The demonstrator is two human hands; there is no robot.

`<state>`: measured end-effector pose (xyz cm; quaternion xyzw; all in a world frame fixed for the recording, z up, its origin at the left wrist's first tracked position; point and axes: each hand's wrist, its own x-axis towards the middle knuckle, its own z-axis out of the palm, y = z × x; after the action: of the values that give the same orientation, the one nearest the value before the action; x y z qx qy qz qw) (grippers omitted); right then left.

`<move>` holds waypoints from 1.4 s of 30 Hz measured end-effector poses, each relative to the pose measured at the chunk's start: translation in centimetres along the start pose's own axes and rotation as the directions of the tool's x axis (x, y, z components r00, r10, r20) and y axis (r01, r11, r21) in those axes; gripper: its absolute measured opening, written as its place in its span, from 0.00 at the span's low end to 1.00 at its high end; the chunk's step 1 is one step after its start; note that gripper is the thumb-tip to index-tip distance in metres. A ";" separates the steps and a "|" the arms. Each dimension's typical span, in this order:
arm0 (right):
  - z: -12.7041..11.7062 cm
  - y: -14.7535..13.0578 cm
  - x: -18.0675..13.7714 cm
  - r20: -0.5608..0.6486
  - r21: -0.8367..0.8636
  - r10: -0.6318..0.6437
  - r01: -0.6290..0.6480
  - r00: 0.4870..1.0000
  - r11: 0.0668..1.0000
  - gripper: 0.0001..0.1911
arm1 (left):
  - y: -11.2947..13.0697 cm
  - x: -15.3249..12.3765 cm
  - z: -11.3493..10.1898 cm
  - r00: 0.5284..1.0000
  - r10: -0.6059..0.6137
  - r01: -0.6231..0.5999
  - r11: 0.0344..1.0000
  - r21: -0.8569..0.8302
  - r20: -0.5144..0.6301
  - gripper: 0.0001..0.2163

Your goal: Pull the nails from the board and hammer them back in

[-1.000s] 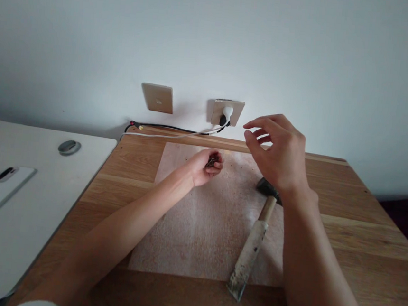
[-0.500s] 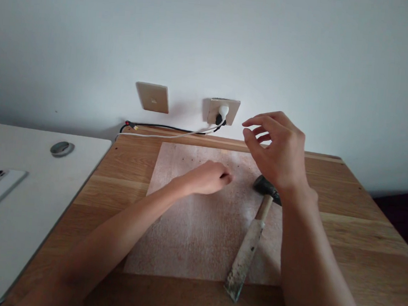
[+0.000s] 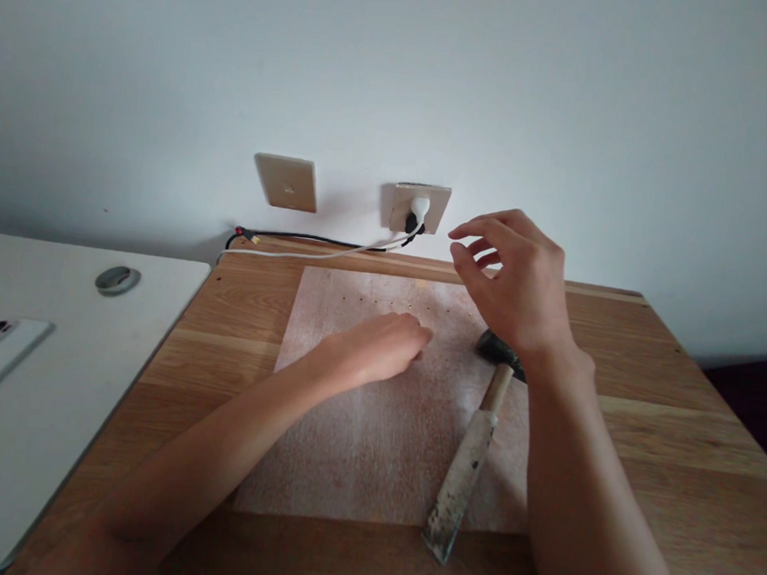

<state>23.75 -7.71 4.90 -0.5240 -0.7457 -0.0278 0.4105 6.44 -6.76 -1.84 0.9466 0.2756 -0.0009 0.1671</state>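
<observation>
The left hand (image 3: pixel 378 350) lies palm-down on the pale pinkish rectangular plywood board (image 3: pixel 376 448), fingers together and curled over something I cannot see, so whether it grips anything cannot be told. The right hand (image 3: pixel 514 286) hovers above the board's 1 o'clock corner, thumb and forefinger a little apart and pinching nothing visible.

To do this well, I judge the left fingertips should press flat and steady just below the row of small dark nail marks (image 3: pixel 409 307), keeping clear of any striking line, while the right hand comes down in a clean pinch rather than a sweep.

The board sits in the middle of the light oak wooden table (image 3: pixel 681 421), square to its edges, its surface matte and faintly speckled. The hammer with black head and paint-stained wooden handle (image 3: pixel 469 460) lies at the board's 3 o'clock side, head toward 12 o'clock, partly under the right wrist. A white plug with cable (image 3: pixel 420 212) sits in the wall socket at 12 o'clock.
</observation>
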 end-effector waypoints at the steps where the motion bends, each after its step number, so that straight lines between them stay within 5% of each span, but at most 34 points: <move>1: 0.0 0.0 0.0 0.002 0.001 0.000 0.000 1.000 1.000 0.08 | 0.0 0.0 -0.1 1.000 0.015 -0.015 1.000 -0.014 0.006 0.08; 42: 0.1 0.4 0.0 0.069 -0.027 0.012 -0.010 0.998 1.000 0.10 | 0.1 -0.2 -1.2 0.994 0.106 -0.106 0.988 -0.115 -0.007 0.13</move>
<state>23.98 -7.48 4.68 -0.5343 -0.7560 -0.0175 0.3777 6.24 -6.53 -0.67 0.9486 0.2248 0.0245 0.2212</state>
